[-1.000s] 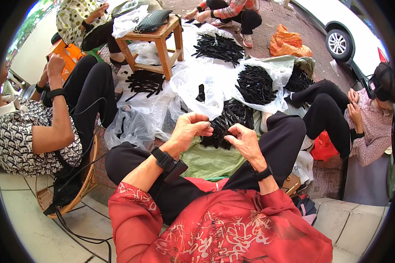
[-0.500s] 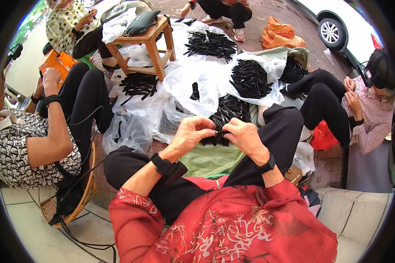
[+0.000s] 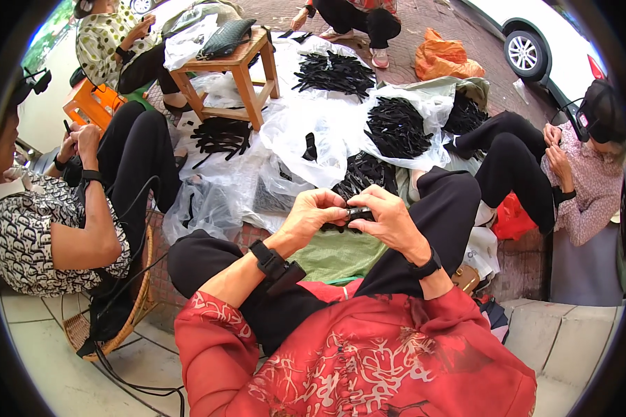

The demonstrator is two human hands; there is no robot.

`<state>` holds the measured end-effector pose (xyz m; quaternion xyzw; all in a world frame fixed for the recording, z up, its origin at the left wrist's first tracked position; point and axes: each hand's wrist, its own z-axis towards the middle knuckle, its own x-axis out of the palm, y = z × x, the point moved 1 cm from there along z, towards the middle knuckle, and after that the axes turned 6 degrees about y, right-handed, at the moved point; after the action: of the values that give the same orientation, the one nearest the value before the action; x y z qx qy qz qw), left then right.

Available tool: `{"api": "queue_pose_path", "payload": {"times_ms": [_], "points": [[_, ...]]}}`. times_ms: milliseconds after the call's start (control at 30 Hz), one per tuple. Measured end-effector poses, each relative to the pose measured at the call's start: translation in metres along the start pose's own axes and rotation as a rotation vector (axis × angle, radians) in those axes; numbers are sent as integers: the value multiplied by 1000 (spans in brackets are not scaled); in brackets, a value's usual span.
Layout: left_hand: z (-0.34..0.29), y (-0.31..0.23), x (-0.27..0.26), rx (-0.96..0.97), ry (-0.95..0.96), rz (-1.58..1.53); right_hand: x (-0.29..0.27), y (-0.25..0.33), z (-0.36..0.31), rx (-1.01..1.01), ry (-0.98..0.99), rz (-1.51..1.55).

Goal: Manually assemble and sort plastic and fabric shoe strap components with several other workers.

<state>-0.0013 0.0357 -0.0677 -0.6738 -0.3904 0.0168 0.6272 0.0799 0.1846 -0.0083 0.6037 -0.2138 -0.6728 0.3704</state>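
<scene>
Above my lap, a small black strip-like piece (image 3: 359, 213) with a pale mark on it spans the gap between my two hands. My left hand (image 3: 309, 218) pinches its left end between thumb and forefinger. The thumb and fingers of my right hand (image 3: 392, 221) close on the other end. Just beyond my hands lies a heap of black strips (image 3: 366, 172), partly covered by my fingers. A green woven sack (image 3: 337, 254) is spread below my hands, between my knees.
Clear plastic sheets (image 3: 289, 135) carry more piles of black strips (image 3: 398, 126). A wooden stool (image 3: 240, 69) holds a dark bag (image 3: 227, 37). People sit close on both sides, one on a wicker chair (image 3: 142, 292) with cables beside it. An orange sack (image 3: 446, 54) lies at the back right.
The black piece has turned and shows more of its face, and my right fingers have shifted along it. The person at left has lowered their hands and leaned into view.
</scene>
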Motion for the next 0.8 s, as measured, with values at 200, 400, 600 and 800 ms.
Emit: {"api": "queue_pose_path", "payload": {"times_ms": [200, 400, 600, 800], "points": [[1, 2, 7, -16, -69, -129, 13, -13, -3, -17, -63, 3], [1, 8, 3, -15, -66, -118, 16, -13, 0, -40, -63, -69], [-4, 0, 7, -16, -24, -138, 5, -9, 1, 95, -40, 125], [-6, -6, 9, -30, -24, -176, -12, -21, -9, 388, -185, 816]]}}
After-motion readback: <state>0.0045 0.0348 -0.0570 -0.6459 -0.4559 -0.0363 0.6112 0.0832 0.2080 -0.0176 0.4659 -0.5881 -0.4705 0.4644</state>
